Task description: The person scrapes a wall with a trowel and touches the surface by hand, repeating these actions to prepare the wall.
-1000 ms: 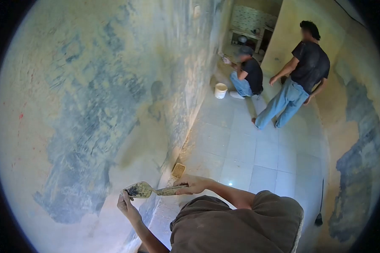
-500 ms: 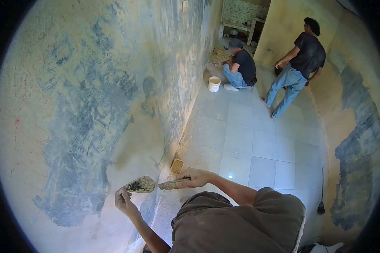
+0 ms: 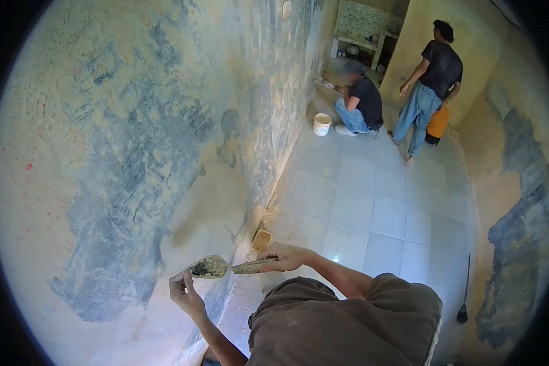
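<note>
A pointed trowel (image 3: pixel 208 266) with dark and pale smears on its blade lies level in front of my body. My right hand (image 3: pixel 282 257) is closed around its mortar-stained handle. At the blade's tip, my left hand (image 3: pixel 187 295) pinches the edge between thumb and fingers. Both hands are close to the left wall (image 3: pixel 122 244), which has grey-blue patches and a smooth beige area. Just beyond my right hand, a small yellowish tub (image 3: pixel 261 240) with some material in it sits on the floor by the wall.
A person (image 3: pixel 363 100) crouches by the wall beside a white bucket (image 3: pixel 322 124). Another person (image 3: pixel 433 85) stands farther right, near an orange object (image 3: pixel 437 124). A long-handled broom (image 3: pixel 463 312) is at the right. Tiles (image 3: pixel 354 207) cover the floor.
The view has shifted slightly, while my hands keep their hold on the trowel. The crouching person's arm is raised toward the wall. The standing person has changed stance, and the orange object shows more.
</note>
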Motion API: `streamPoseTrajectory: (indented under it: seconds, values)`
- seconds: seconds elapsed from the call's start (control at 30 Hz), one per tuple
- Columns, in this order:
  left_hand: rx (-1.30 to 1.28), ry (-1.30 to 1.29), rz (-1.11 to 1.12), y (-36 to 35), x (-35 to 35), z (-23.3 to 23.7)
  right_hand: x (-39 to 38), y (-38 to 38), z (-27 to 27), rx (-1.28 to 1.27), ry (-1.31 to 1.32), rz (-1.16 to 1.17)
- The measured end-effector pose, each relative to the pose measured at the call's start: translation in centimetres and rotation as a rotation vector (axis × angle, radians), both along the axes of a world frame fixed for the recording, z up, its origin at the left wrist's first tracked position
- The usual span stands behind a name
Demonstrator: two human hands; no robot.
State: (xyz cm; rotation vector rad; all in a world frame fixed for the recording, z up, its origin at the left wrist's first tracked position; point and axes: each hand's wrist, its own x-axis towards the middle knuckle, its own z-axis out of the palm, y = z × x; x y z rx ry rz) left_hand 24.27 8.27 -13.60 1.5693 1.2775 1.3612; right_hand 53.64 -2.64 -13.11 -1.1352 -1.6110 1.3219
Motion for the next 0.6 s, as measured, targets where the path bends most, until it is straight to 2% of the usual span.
streamPoseTrajectory:
  seconds: [0.2,0.27,0.4,0.47,0.6]
  values:
    - [-0.045,-0.020,-0.114,0.6,-1.0,-0.2,0.0,0.9,-1.1,0.035,-0.006,0.024]
    - [-0.040,0.064,-0.180,0.9,-1.8,-0.3,0.4,0.9,0.1,-0.042,0.001,0.061]
    - [-0.060,0.184,-0.298,1.1,-2.9,-0.2,1.2,1.0,0.0,-0.016,-0.028,0.081]
    - [-0.052,0.209,-0.321,0.8,-2.8,0.5,1.2,0.9,0.7,0.029,-0.030,0.077]
    - [-0.064,0.235,-0.349,0.9,-2.8,0.6,1.7,1.0,0.1,-0.075,-0.043,0.094]
